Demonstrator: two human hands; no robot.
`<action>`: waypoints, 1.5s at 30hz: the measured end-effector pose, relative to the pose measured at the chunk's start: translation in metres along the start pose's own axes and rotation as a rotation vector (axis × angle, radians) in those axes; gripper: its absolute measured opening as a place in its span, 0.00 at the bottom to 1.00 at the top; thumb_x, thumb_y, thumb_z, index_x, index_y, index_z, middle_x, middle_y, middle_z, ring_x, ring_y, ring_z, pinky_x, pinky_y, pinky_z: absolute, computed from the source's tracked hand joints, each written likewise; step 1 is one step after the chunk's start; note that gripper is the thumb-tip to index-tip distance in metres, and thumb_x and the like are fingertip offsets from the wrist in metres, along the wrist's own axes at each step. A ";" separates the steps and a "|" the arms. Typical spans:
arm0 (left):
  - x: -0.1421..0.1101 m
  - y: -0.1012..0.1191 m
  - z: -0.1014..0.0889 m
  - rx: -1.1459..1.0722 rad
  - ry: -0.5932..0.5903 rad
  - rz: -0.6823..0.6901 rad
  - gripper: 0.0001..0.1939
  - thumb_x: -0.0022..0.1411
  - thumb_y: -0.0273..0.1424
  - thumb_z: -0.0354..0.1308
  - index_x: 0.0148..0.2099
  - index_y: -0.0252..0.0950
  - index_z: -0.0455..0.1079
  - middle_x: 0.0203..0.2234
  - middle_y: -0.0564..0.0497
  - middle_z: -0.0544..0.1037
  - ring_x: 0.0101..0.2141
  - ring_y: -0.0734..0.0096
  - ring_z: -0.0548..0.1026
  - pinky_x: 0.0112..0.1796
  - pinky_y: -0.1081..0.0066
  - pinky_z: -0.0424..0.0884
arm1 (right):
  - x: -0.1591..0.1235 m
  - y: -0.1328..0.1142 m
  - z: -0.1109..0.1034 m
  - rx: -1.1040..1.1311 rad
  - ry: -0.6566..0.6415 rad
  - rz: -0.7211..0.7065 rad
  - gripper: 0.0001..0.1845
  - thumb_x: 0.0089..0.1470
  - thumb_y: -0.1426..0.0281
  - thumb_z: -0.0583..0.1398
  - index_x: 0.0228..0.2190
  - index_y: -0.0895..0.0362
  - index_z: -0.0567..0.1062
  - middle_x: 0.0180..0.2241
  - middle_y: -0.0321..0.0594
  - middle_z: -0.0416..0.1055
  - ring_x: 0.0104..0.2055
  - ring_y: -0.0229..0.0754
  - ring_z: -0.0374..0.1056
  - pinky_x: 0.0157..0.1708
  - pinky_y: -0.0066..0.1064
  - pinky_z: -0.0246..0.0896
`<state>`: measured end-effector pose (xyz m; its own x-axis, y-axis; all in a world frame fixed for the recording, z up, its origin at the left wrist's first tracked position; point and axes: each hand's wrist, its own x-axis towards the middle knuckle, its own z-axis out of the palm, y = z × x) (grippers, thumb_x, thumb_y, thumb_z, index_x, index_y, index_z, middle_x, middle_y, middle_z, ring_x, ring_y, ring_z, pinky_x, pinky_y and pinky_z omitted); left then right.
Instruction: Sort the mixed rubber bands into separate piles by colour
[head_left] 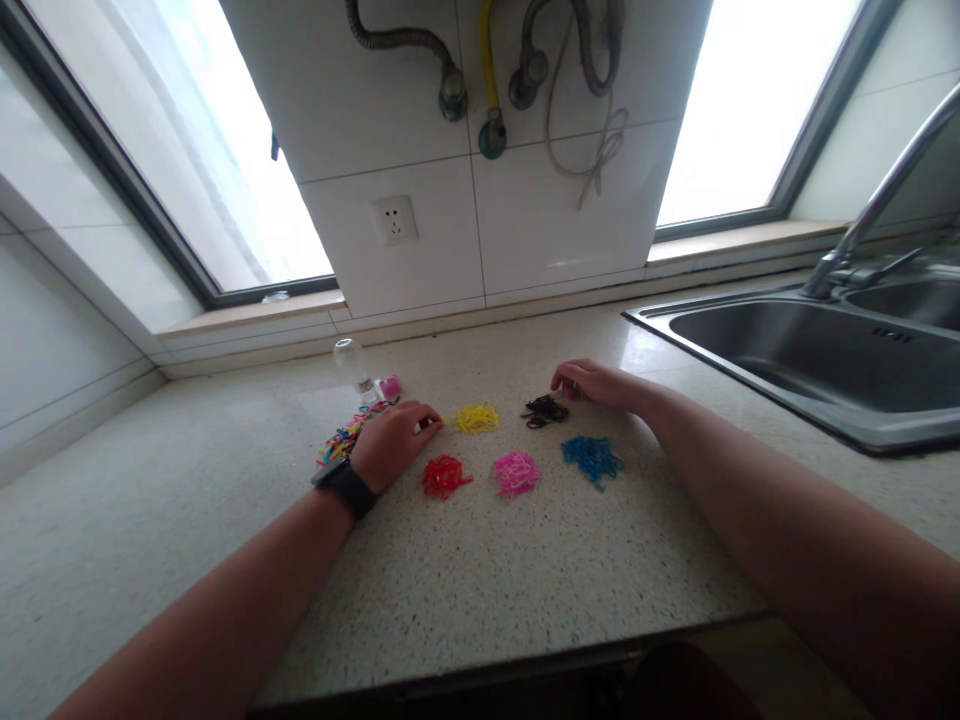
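My left hand [397,438], with a dark watch on its wrist, pinches at the left edge of a pile of yellow rubber bands [477,418]; a yellow band shows at its fingertips. My right hand [589,383] rests just behind a pile of black rubber bands [545,411], fingers curled together; whatever they hold is hidden. Nearer me lie piles of red rubber bands [444,476], pink rubber bands [516,473] and blue rubber bands [592,458]. A mixed-colour heap of rubber bands [343,437] is partly covered by my left hand.
A clear bottle [351,368] and a pink cap [390,386] are behind the mixed heap on the speckled countertop [420,590]. To the right is a steel sink [795,350] with a faucet [885,190]. Pipes and a socket [395,219] are on the tiled wall.
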<state>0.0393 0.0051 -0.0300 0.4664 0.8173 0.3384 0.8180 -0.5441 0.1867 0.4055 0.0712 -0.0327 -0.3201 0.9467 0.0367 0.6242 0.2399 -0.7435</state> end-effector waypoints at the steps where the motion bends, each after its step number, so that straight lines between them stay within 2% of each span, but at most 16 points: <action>1: 0.000 0.000 0.000 -0.008 -0.005 0.009 0.12 0.68 0.36 0.53 0.44 0.39 0.77 0.37 0.47 0.80 0.37 0.64 0.76 0.42 0.65 0.70 | 0.000 0.000 0.000 -0.002 -0.003 -0.005 0.19 0.60 0.63 0.49 0.31 0.59 0.77 0.24 0.40 0.69 0.24 0.38 0.60 0.27 0.31 0.55; 15: 0.000 0.000 0.001 -0.058 -0.031 0.046 0.14 0.69 0.36 0.52 0.46 0.39 0.79 0.39 0.47 0.79 0.39 0.63 0.77 0.44 0.64 0.70 | -0.002 -0.003 0.000 0.011 0.005 0.010 0.19 0.60 0.63 0.49 0.31 0.58 0.76 0.24 0.40 0.68 0.25 0.38 0.60 0.28 0.32 0.55; 23: 0.000 0.000 0.002 -0.051 -0.046 0.075 0.17 0.71 0.37 0.50 0.51 0.40 0.78 0.41 0.47 0.78 0.39 0.64 0.76 0.44 0.65 0.70 | -0.003 -0.004 0.000 -0.042 0.024 0.007 0.20 0.60 0.61 0.49 0.22 0.56 0.68 0.22 0.39 0.66 0.24 0.38 0.58 0.28 0.33 0.52; 33: -0.001 0.000 0.004 -0.060 -0.043 0.117 0.15 0.71 0.36 0.52 0.52 0.42 0.77 0.40 0.49 0.77 0.39 0.67 0.75 0.44 0.66 0.70 | -0.001 0.002 -0.001 -0.095 0.021 0.008 0.22 0.61 0.61 0.47 0.21 0.56 0.68 0.21 0.39 0.65 0.23 0.38 0.57 0.27 0.33 0.51; 45: -0.001 0.003 0.001 0.007 -0.032 0.143 0.15 0.72 0.36 0.50 0.52 0.41 0.75 0.41 0.48 0.77 0.42 0.65 0.75 0.45 0.65 0.70 | 0.003 0.006 0.000 -0.105 0.021 -0.009 0.22 0.61 0.61 0.47 0.21 0.56 0.68 0.20 0.38 0.64 0.23 0.38 0.57 0.27 0.32 0.51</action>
<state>0.0411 0.0029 -0.0304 0.5884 0.7374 0.3319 0.7449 -0.6539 0.1323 0.4083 0.0757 -0.0365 -0.3117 0.9484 0.0581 0.6932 0.2688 -0.6687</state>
